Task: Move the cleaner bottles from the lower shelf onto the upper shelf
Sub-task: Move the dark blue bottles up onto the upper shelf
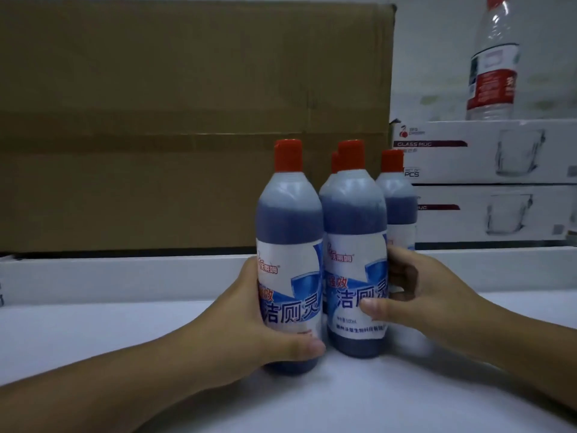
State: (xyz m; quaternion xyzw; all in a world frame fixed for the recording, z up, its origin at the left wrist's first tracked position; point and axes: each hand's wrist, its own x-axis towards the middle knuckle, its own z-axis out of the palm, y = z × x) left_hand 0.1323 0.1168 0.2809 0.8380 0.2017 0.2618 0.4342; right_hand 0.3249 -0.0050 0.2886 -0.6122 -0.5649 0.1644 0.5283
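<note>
Several blue cleaner bottles with red caps and white-blue labels stand upright in a tight cluster on a white shelf surface (93, 332). My left hand (249, 323) wraps the lower half of the left front bottle (288, 232). My right hand (415, 295) grips the right front bottle (354, 223), thumb across its label and fingers behind it. Behind these stand a further bottle (398, 195) on the right and one whose red cap (334, 162) alone peeks out in the middle.
A large brown cardboard box (187, 120) fills the back left. At the back right are two stacked white glass-mug boxes (487, 182) with a clear water bottle (493, 67) on top. A raised white ledge (125, 273) runs behind the bottles.
</note>
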